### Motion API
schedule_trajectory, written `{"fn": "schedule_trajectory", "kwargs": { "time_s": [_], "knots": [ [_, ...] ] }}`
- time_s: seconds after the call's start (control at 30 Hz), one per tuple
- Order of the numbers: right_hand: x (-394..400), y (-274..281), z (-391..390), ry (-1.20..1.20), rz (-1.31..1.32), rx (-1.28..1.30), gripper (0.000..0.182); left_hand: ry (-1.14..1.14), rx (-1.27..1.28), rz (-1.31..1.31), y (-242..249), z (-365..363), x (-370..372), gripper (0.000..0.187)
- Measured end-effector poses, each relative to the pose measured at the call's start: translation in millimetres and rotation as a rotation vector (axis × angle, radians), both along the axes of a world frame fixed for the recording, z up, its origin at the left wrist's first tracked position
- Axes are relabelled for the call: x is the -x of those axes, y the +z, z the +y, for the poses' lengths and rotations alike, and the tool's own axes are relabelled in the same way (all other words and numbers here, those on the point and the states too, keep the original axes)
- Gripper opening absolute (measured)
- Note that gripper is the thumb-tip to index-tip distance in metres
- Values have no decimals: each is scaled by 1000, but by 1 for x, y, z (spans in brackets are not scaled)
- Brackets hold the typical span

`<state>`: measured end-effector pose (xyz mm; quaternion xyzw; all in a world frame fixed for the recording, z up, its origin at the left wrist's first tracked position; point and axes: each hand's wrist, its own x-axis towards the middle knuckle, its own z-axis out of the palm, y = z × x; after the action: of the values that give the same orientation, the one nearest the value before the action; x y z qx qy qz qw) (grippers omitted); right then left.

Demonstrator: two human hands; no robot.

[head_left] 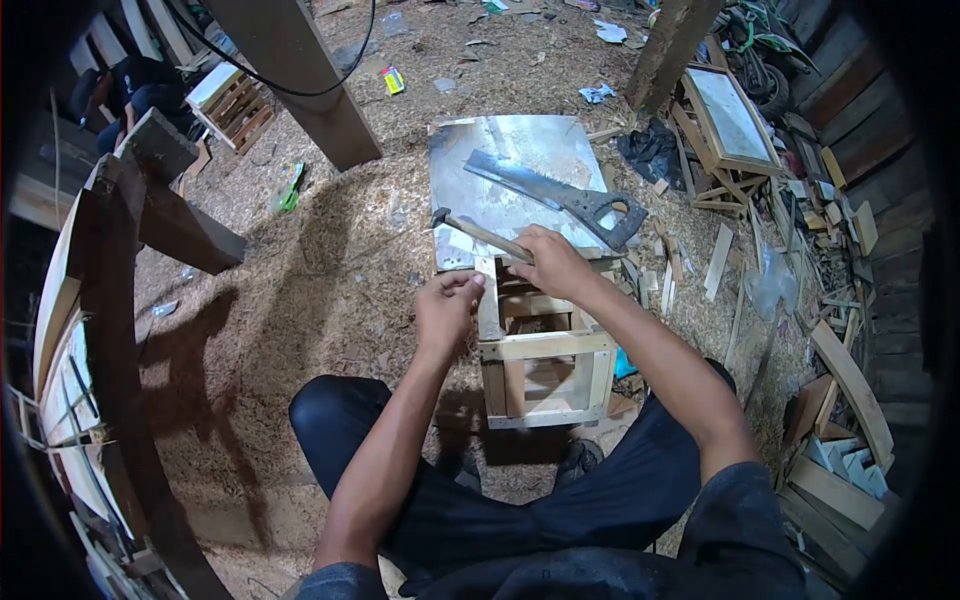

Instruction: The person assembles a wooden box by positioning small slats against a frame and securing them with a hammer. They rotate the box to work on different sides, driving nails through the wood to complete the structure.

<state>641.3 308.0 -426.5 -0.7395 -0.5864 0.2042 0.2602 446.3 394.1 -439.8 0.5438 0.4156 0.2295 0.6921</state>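
My right hand (pixel 556 264) is wrapped round the wooden handle of a hammer (pixel 487 235), whose dark head points left above a grey sheet-topped panel (pixel 455 165). My left hand (pixel 447 312) is closed, thumb and fingertips together at the edge of a pale wooden slat (pixel 489 312). Whatever sits between those fingertips is too small to make out. The slat runs along the top of a small wooden frame (pixel 545 347) between my knees. A handsaw (pixel 540 188) lies across the panel, its handle to the right.
Wood shavings cover the ground. A wooden post (pixel 300 80) stands ahead left, another post (pixel 672 55) ahead right. A glass-topped wooden frame (pixel 730 115) and a black plastic bag (pixel 652 155) lie right. Another person (pixel 140 90) crouches far left beside a slatted crate (pixel 232 105).
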Motion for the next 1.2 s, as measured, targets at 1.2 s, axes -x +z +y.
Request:
{"fn": "schedule_trajectory", "kwargs": {
  "time_s": [1.2],
  "knots": [
    [-3, -13, -6, -61, 90, -156, 36, -80, -869, 2, -10, 16, -26, 11]
  ]
}}
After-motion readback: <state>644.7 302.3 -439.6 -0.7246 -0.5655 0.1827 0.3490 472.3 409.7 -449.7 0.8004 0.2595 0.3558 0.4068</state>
